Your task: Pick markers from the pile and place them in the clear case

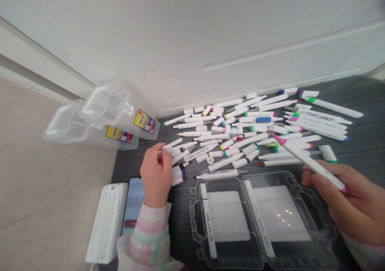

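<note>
My right hand (345,194) grips an uncapped white marker (313,162) with a pink nib pointing up and left over the pile. At the pile's left edge is my left hand (157,174), its fingers curled in among loose white caps (178,158); what lies between the fingertips is hidden. Many white markers and caps with coloured ends lie scattered, among them a black-tipped marker (221,174). In front of me lies an open clear plastic case (258,223); one white marker (208,223) rests in its left half, another (259,219) in the right.
Two clear plastic boxes (147,132) with yellow labels stand at the left back corner. A phone (132,200) showing a timer and a white device (106,223) lie at the left edge. Behind the dark tabletop (365,142) rises a white panel with a heart relief (165,87).
</note>
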The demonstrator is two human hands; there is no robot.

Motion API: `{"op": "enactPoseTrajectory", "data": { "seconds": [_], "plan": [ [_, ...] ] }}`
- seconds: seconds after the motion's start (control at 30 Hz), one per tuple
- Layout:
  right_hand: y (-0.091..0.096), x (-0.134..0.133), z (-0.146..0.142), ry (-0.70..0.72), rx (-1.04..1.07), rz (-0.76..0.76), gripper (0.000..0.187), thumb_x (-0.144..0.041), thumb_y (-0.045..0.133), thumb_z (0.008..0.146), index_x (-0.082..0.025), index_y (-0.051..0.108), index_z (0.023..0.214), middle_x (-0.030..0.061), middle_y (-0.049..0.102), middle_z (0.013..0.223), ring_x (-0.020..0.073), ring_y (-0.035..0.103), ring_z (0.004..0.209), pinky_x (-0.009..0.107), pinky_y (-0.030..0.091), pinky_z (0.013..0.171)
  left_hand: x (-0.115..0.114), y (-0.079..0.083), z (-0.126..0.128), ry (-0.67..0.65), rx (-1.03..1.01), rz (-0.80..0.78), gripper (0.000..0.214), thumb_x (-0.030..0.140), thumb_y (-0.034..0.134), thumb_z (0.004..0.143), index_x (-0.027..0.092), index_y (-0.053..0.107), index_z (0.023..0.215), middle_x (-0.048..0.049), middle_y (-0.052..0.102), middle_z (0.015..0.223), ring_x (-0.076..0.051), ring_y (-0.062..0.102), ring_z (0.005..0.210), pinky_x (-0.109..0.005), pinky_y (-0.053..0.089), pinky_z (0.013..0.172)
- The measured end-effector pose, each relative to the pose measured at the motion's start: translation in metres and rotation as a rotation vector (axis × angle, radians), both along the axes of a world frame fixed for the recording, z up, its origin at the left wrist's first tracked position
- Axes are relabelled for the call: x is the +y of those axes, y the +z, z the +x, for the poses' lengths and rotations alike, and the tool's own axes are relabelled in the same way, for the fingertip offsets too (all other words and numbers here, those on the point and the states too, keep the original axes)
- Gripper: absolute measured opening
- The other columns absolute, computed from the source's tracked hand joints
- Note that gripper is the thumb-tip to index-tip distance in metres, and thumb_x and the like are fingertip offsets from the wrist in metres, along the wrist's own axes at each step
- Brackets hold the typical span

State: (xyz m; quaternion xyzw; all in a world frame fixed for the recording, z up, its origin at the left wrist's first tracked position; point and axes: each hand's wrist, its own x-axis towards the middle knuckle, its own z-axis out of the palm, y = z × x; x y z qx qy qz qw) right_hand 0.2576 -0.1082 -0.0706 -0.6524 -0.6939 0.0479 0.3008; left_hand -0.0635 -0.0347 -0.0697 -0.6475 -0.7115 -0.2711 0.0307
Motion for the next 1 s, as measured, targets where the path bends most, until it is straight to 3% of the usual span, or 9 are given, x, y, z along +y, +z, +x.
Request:
{"op": "enactPoseTrajectory", "data": {
  "seconds": [0.2,1.0],
  "plan": [
    [-0.0015,-0.0027,0.0025,-0.005,0.004,-0.013,0.022,-0.039,0.043,0.079,-0.021,0.056,0.078,0.0004,0.062,0.070,0.0110,0.058,0.055,0.019,0.042,0.048,0.0015,-0.0048,0.0016,0.009,-0.008,-0.070,0.023,0.024,0.040,0.081,0.013,0.056,0.094,-0.0055,0.060,0.086,-0.013,0.054,0.070,-0.023,0.043,0.070],
    [-0.0009,0.0016,-0.0017,-0.003,-0.016,-0.012,0.022,-0.038,0.043,0.079,-0.021,0.055,0.074,-0.0011,0.061,0.063,0.0105,0.057,0.050,0.018,0.042,0.045,-0.0018,-0.0029,0.0083,-0.008,-0.011,-0.066,0.025,0.025,0.039,0.082,0.014,0.056,0.097,-0.0072,0.060,0.091,-0.014,0.057,0.078,-0.025,0.045,0.070]
  ]
}}
